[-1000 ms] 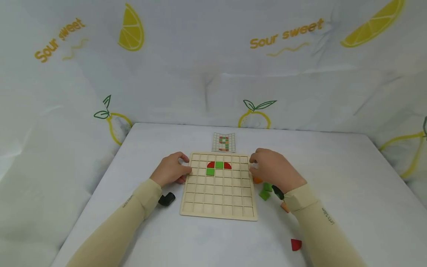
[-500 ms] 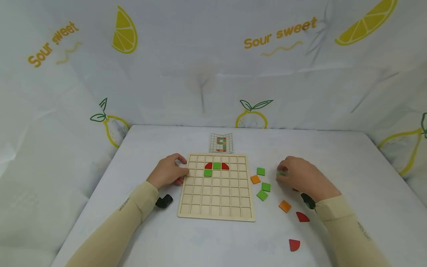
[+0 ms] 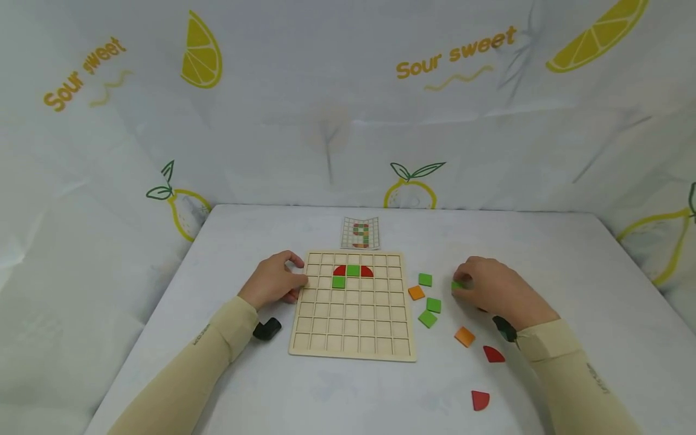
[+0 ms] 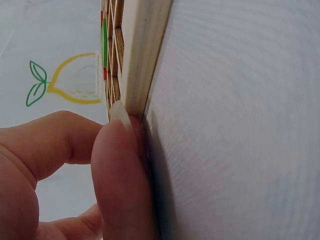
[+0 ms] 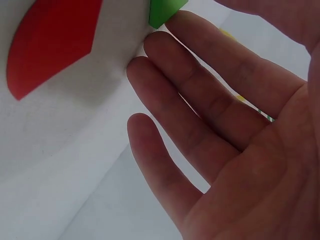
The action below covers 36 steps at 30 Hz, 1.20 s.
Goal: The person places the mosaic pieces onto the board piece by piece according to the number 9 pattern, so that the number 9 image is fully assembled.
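Observation:
My left hand [image 3: 274, 278] rests at the left edge of a wooden grid board [image 3: 352, 332], its thumb [image 4: 117, 170] touching the rim in the left wrist view. Set in the upper cells are a green square tile [image 3: 353, 270], a red quarter-circle tile [image 3: 367, 271] on its right, another on its left, and a second green square tile [image 3: 339, 282] below. Right of the board, my right hand [image 3: 492, 287] pinches a loose green square tile [image 3: 456, 285] between thumb and index finger. The right wrist view shows this tile [image 5: 165, 10] at the index fingertip; my other fingers are extended.
Between board and right hand lie several green tiles [image 3: 428, 318] and an orange tile [image 3: 416, 293]. Another orange tile [image 3: 464, 336] and red quarter-circle tiles [image 3: 480, 400] lie nearer the front. Behind the board is a pattern card [image 3: 360, 233]. Lemon-printed cloth [image 3: 304, 139] hangs behind the table.
My right hand has left the board's right edge, moved right and now pinches a loose green tile. My left hand stays at the left edge. The head view shifts slightly.

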Each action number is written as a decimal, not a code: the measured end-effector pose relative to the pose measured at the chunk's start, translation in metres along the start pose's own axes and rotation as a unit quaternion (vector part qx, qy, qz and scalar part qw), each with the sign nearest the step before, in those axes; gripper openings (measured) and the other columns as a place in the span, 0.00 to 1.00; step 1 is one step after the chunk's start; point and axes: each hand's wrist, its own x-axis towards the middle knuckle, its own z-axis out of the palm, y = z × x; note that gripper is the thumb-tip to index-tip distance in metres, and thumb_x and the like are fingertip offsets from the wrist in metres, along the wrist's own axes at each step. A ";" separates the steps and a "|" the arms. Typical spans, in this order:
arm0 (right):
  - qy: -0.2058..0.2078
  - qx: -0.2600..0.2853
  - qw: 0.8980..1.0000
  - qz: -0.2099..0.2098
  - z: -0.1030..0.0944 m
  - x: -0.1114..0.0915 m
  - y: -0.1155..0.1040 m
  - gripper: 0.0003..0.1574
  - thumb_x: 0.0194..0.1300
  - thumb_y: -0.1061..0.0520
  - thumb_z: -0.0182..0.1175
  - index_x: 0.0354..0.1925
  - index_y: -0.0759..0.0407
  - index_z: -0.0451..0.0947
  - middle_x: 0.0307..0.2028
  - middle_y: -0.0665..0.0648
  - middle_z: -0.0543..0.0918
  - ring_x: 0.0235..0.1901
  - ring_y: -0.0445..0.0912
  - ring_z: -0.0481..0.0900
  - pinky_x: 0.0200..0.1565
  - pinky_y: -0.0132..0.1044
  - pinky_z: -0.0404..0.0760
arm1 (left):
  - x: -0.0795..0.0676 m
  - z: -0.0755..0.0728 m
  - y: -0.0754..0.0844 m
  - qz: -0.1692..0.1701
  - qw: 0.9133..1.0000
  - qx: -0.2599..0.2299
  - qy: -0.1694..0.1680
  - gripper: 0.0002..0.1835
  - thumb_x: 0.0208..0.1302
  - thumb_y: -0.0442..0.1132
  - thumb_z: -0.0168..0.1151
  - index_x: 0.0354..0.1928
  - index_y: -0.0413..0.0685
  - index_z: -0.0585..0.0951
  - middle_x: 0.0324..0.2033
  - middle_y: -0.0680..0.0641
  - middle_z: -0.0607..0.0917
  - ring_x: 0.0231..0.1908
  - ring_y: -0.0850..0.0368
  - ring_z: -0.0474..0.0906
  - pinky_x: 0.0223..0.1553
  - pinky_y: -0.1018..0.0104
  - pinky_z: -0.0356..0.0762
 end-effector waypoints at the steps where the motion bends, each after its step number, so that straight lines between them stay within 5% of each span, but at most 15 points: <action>1: -0.002 0.003 1.000 0.003 0.000 0.000 0.000 0.19 0.66 0.54 0.75 0.51 0.63 0.88 0.48 0.60 0.89 0.34 0.46 0.80 0.42 0.45 0.86 | 0.000 0.000 0.000 0.001 1.000 0.002 -0.001 0.20 0.69 0.41 0.69 0.59 0.48 0.79 0.34 0.45 0.88 0.24 0.57 0.87 0.31 0.65 0.88; 10: 0.007 0.001 1.000 -0.001 -0.002 -0.001 0.001 0.17 0.65 0.55 0.75 0.50 0.61 0.88 0.47 0.59 0.89 0.37 0.47 0.79 0.42 0.43 0.84 | 0.000 0.000 -0.003 0.001 1.000 -0.004 0.002 0.19 0.69 0.41 0.69 0.59 0.48 0.79 0.35 0.45 0.88 0.25 0.57 0.87 0.32 0.65 0.89; 18: -0.015 0.026 0.999 0.015 0.001 -0.002 0.002 0.18 0.68 0.57 0.72 0.53 0.64 0.87 0.50 0.61 0.88 0.28 0.43 0.80 0.38 0.39 0.83 | -0.001 0.001 -0.004 -0.006 1.000 -0.006 0.003 0.19 0.69 0.41 0.69 0.59 0.49 0.79 0.36 0.45 0.87 0.25 0.56 0.87 0.31 0.65 0.89; 28: 0.000 0.000 1.000 0.006 -0.001 0.000 0.004 0.18 0.66 0.55 0.74 0.50 0.64 0.88 0.49 0.62 0.89 0.40 0.50 0.80 0.46 0.49 0.85 | 0.000 0.002 -0.001 0.003 1.000 -0.007 0.007 0.19 0.68 0.40 0.70 0.58 0.48 0.80 0.33 0.45 0.88 0.24 0.56 0.87 0.30 0.65 0.88; 36: -0.013 -0.001 1.000 0.018 -0.003 0.004 -0.003 0.20 0.67 0.55 0.74 0.52 0.66 0.86 0.49 0.64 0.88 0.27 0.43 0.80 0.40 0.44 0.85 | -0.004 0.003 0.002 0.001 1.000 -0.007 0.014 0.19 0.68 0.40 0.70 0.58 0.48 0.80 0.32 0.45 0.88 0.23 0.57 0.87 0.30 0.66 0.88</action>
